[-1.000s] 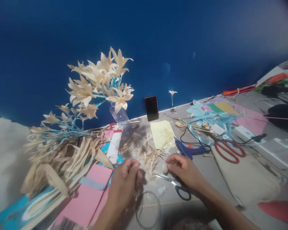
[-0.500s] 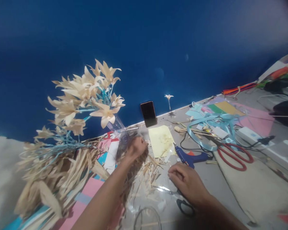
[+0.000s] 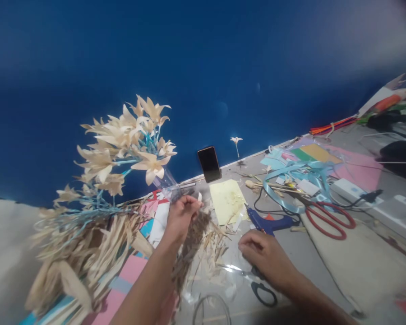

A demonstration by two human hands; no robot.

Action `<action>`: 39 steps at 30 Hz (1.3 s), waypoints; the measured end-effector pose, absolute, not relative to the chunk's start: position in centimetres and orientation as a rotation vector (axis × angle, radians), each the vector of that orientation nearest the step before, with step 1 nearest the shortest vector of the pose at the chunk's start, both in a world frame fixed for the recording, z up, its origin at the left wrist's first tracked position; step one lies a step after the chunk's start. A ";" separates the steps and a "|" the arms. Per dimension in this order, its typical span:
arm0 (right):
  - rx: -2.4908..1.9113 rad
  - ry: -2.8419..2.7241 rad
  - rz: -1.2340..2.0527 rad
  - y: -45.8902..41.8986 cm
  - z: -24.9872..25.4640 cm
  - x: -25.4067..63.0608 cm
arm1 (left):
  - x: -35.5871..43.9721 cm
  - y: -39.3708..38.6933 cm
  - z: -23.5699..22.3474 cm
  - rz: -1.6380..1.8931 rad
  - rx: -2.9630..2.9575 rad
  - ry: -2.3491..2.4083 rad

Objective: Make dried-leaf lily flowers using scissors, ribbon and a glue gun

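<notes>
My left hand (image 3: 182,214) is closed in a pinch on a small pale petal (image 3: 200,197), above a heap of dry scraps. Loosely curled, my right hand (image 3: 265,255) rests on the table with nothing visible in its fingers. Under and beside it lie scissors with black handles (image 3: 264,294), partly hidden by the hand. A blue glue gun (image 3: 272,223) lies just beyond my right hand. Between the hands and the wall is a yellow sheet (image 3: 225,198) with bits stuck on it. Cream handmade flowers (image 3: 122,135) on blue stems stand in a clear vase (image 3: 165,180) at the left.
A phone (image 3: 209,164) leans on the blue wall, near a single small flower (image 3: 237,143). Red-handled scissors (image 3: 331,221), light blue ribbon (image 3: 274,194) and a white power strip (image 3: 348,189) lie at the right. Dried husks (image 3: 64,280) and pink paper (image 3: 131,268) cover the left side.
My left hand has lifted slightly and turned, and a small pale petal now shows between its fingertips. My right hand stays in about the same place.
</notes>
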State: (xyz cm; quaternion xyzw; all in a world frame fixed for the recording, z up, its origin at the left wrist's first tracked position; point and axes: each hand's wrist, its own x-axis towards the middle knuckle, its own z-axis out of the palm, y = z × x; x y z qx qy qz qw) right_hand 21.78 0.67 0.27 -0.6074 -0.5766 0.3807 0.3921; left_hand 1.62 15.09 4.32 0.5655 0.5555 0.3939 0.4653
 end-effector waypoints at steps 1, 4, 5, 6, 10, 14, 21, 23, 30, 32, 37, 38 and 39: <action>-1.521 -1.403 1.031 0.8 0.8 21.8 | 1.5 13.7 4.9 0.954 1.331 1.325; -1.410 -1.296 1.167 1.3 2.5 21.5 | 1.3 9.8 6.0 0.919 0.998 1.162; -1.373 -1.281 1.183 1.5 3.0 21.2 | 1.3 8.7 6.2 0.902 0.939 1.133; -1.344 -1.272 1.196 1.7 3.4 20.9 | 1.3 7.7 6.2 0.884 0.901 1.110; -1.236 -1.191 1.348 2.3 4.1 19.0 | 1.4 5.0 6.3 0.870 0.934 1.115; -1.125 -1.076 1.449 2.2 4.1 17.5 | 1.2 3.4 6.6 0.915 1.100 1.169; -1.114 -0.803 1.512 1.9 4.4 16.9 | 0.2 2.1 5.2 0.917 0.960 1.074; -1.083 -0.731 1.562 1.8 4.4 16.7 | 0.1 1.9 4.6 0.962 0.971 1.070; -1.119 -0.745 1.571 1.2 4.3 15.9 | 0.4 1.4 4.0 0.937 1.072 1.105; -1.144 -0.769 1.554 1.1 4.4 15.9 | 0.3 1.4 3.8 0.915 1.018 1.069; -1.195 -0.865 1.516 0.8 4.5 16.2 | 0.0 1.5 3.1 0.890 0.944 0.993; -1.200 -0.903 1.499 0.8 4.6 16.2 | -0.1 1.5 3.1 0.890 0.936 0.989; -1.202 -0.939 1.480 0.7 4.6 16.3 | -0.2 1.4 3.1 0.890 0.935 0.987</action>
